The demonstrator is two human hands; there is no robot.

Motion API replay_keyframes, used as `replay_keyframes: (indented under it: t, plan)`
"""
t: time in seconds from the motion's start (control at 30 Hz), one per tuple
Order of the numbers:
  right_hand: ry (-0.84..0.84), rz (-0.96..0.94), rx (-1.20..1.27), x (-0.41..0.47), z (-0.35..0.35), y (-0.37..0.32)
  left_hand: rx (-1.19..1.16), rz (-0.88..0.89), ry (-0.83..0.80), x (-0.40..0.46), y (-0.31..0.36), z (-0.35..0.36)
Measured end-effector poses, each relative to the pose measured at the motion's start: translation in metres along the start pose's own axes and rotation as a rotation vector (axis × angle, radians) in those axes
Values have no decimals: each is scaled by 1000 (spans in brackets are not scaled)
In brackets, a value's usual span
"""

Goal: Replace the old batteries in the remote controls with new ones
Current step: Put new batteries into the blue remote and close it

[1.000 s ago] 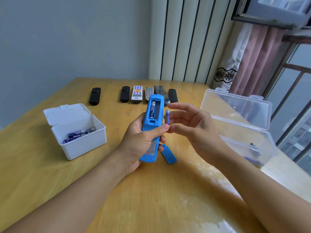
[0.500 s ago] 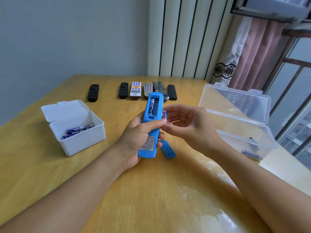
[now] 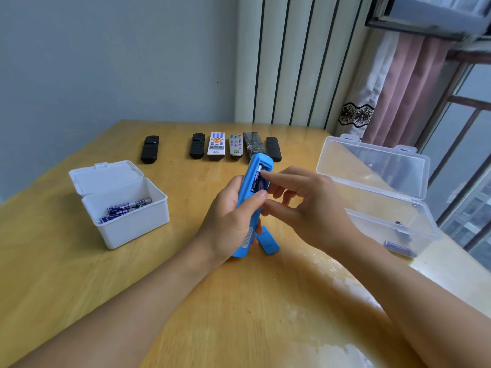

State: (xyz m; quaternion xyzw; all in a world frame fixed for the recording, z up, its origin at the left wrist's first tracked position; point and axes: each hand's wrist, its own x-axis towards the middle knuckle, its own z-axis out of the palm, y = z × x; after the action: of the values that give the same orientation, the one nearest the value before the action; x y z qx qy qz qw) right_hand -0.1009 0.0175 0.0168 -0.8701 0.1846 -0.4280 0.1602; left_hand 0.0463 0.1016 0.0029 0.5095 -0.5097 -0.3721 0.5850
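Your left hand (image 3: 228,221) gripping the blue remote (image 3: 252,197), long axis away from you, compartment up; right hand (image 3: 305,205) fingertips pressing a battery (image 3: 261,185) lengthwise inside.

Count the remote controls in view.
7. Six lie in a row at the table's far side. The blue remote is in the left hand.

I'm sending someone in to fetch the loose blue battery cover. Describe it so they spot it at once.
Start at the wooden table and find the blue remote that the left hand grips upright near the middle. The battery cover lies flat on the table at the remote's lower end, just right of it. It is the only small flat blue piece, with no buttons, unlike the remotes lined up at the far edge.
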Motion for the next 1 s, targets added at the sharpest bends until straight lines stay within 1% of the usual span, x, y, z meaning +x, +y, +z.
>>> replay_keyframes:
  t: [0.17,0.27,0.37,0.43,0.6,0.7,0.8,0.87,1.0]
  plan:
    - [99,24,1,-1,2,1,-19,-13,-15,0,0,-2]
    - [143,73,57,-1,3,1,-35,-13,-29,0,1,-1]
    - [149,147,161,0,3,2,-30,-7,-38,0,1,-1]
    - [123,155,176,0,4,2,-24,-11,-35,0,2,-1]
    - [16,123,36,3,-1,-1,-57,-51,-2,1,3,-2]
    - [57,103,-22,2,-4,-5,-97,-91,24,1,5,0]
    - [87,166,-20,0,-2,-8,-157,-131,81,3,8,0]
    - [17,217,-55,-1,-1,-7,-197,-159,123,4,10,-3]
    - [-281,277,-191,-4,6,-6,-237,-208,172,6,13,-9]
